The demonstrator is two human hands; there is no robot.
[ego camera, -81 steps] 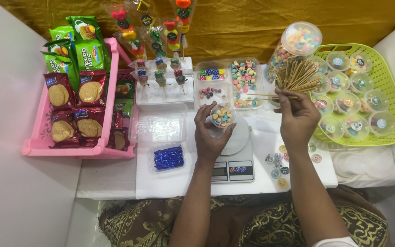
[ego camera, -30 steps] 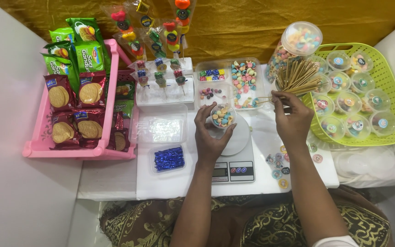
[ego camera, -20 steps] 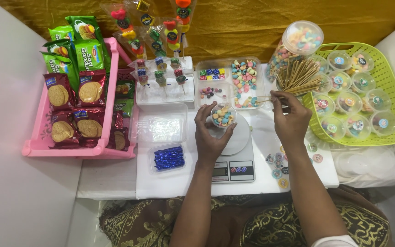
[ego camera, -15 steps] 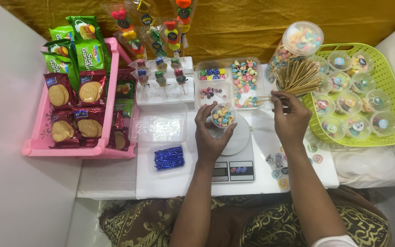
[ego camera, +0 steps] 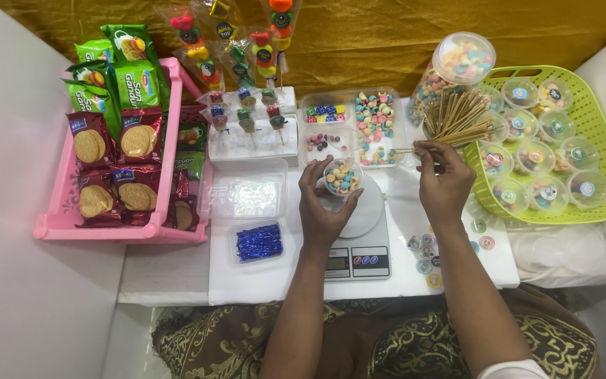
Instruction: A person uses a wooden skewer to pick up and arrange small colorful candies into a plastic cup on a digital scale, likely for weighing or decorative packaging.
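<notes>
My left hand [ego camera: 324, 210] grips a small clear cup of coloured candies [ego camera: 342, 176], holding it over the round pan of a white kitchen scale [ego camera: 359, 238]. My right hand [ego camera: 445, 182] pinches a thin wooden skewer [ego camera: 408, 149] that points left toward a clear tray of coloured candies [ego camera: 375, 128]. Just beyond that hand stands a bundle of wooden skewers [ego camera: 457, 116] in a holder.
A pink basket [ego camera: 57, 210] of biscuit packs sits at the left. A white block [ego camera: 254, 140] holds candy sticks. A green basket [ego camera: 601, 182] of filled lidded cups is at the right, a clear candy jar [ego camera: 457, 63] behind. A box of blue twist ties [ego camera: 257, 242] and round stickers [ego camera: 426, 253] lie near the scale.
My right hand has shifted slightly down and left with the skewer. My left hand and the cup have stayed in place.
</notes>
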